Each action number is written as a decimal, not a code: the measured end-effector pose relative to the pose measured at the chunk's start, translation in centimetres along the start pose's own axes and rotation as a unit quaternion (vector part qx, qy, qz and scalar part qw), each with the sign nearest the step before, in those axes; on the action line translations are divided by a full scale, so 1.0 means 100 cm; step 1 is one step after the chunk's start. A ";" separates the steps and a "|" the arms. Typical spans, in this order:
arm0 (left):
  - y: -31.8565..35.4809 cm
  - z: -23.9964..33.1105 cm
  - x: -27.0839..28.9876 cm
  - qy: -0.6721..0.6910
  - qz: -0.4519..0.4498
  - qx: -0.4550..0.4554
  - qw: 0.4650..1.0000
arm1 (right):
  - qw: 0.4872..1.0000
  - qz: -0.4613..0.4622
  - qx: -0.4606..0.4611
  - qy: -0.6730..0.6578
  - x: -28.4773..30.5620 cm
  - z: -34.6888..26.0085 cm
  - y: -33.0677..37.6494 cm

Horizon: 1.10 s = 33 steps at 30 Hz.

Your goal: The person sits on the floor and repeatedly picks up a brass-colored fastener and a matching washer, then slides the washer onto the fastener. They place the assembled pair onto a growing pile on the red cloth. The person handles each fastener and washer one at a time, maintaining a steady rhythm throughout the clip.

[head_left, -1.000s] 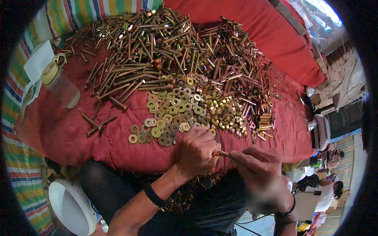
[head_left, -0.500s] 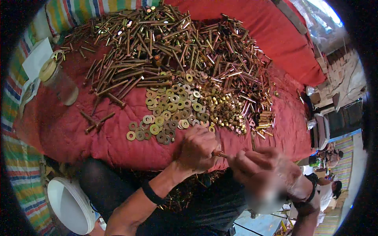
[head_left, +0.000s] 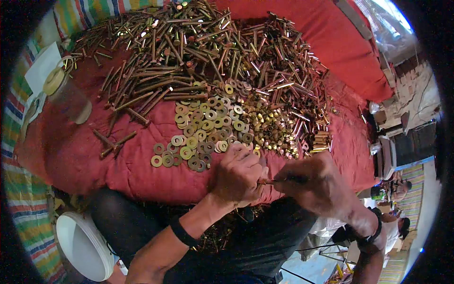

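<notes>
At the bottom of the frame the person's dark-clothed lap fills the middle, and a white bucket sits at lower left beside the knee. Just above, both hands meet at the near edge of the red quilt. The left hand, with a black band on its wrist, is curled shut, its fingertips pinching one end of a small brass bolt. The right hand, blurred, is closed too, fingers bunched around the bolt's other end. The bolt sits between the two hands, just right of centre and low in the frame, its long axis nearly level, running left to right; which end is the head I cannot tell.

Right behind the left hand lies a spread of flat brass washers, reaching toward the centre of the frame. To their right a heap of small nuts touches them. Farther back, across the upper half, a big pile of long bolts lies criss-crossed in every direction. At the left edge a clear plastic jar lies tilted on the quilt, near a white sheet of paper. A striped cloth shows under the quilt along the left.
</notes>
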State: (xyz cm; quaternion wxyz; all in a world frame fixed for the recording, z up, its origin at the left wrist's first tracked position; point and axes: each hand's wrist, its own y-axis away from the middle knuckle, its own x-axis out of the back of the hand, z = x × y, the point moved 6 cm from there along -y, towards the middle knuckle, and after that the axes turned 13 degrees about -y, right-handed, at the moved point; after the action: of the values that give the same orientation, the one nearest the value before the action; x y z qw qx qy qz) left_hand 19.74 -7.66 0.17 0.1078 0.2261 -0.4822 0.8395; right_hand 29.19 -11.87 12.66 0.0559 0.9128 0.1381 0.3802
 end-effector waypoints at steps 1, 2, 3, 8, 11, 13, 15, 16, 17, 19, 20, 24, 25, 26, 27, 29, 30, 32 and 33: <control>0.000 -0.001 0.000 -0.004 -0.001 0.001 1.000 | 0.997 -0.001 -0.064 -0.038 0.003 0.006 0.000; 0.000 -0.002 0.001 0.000 -0.003 -0.003 1.000 | 1.000 0.020 -0.019 0.003 0.004 -0.002 -0.002; -0.001 -0.002 0.001 0.005 -0.006 -0.007 1.000 | 0.998 0.017 0.008 0.062 0.007 -0.009 -0.001; -0.005 -0.014 0.007 0.031 -0.029 0.048 0.998 | 0.988 0.149 0.015 0.034 0.032 -0.034 0.027; -0.007 -0.015 0.014 0.115 -0.031 0.111 0.987 | 0.980 0.197 0.018 0.022 0.027 -0.030 0.037; -0.006 -0.014 0.019 0.210 -0.027 0.180 0.961 | 0.935 0.276 -0.095 -0.202 0.014 -0.001 0.045; -0.009 -0.007 0.017 0.234 -0.059 0.194 0.951 | 0.890 0.318 -0.159 -0.284 0.001 0.022 0.053; -0.010 -0.004 0.016 0.238 -0.070 0.205 0.947 | 0.879 0.328 -0.155 -0.310 -0.005 0.027 0.057; -0.012 -0.003 0.015 0.243 -0.082 0.215 0.942 | 0.874 0.337 -0.158 -0.312 -0.008 0.032 0.061; -0.011 -0.005 0.009 0.287 -0.137 0.258 0.912 | 0.863 0.353 -0.173 -0.317 -0.014 0.040 0.068; -0.012 -0.006 0.007 0.307 -0.153 0.263 0.902 | 0.857 0.364 -0.169 -0.324 -0.014 0.042 0.071; -0.007 -0.008 -0.003 0.306 -0.233 0.268 0.883 | 0.817 0.389 -0.206 -0.372 -0.016 0.050 0.085; -0.005 -0.008 -0.004 0.298 -0.241 0.257 0.887 | 0.801 0.394 -0.230 -0.388 -0.018 0.053 0.089; -0.006 -0.007 -0.005 0.290 -0.226 0.231 0.901 | 0.807 0.390 -0.214 -0.388 -0.018 0.052 0.090; -0.004 -0.006 -0.006 0.297 -0.217 0.222 0.903 | 0.812 0.389 -0.205 -0.384 -0.019 0.052 0.091; 0.002 -0.006 -0.011 0.328 -0.208 0.224 0.894 | 0.821 0.382 -0.187 -0.382 -0.020 0.050 0.094; 0.006 -0.007 -0.017 0.349 -0.215 0.240 0.880 | 0.825 0.376 -0.178 -0.382 -0.022 0.049 0.095; 0.007 -0.008 -0.018 0.318 -0.182 0.201 0.908 | 0.831 0.364 -0.193 -0.374 -0.025 0.050 0.097; 0.008 -0.009 -0.020 0.291 -0.179 0.192 0.920 | 0.825 0.366 -0.189 -0.387 -0.025 0.049 0.098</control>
State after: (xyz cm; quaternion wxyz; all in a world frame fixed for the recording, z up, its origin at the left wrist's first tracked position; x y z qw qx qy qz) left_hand 20.88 -7.22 -1.79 0.3461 0.0706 -0.2103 0.9116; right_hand 33.06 -21.91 9.51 0.1329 0.9403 -0.3133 0.0066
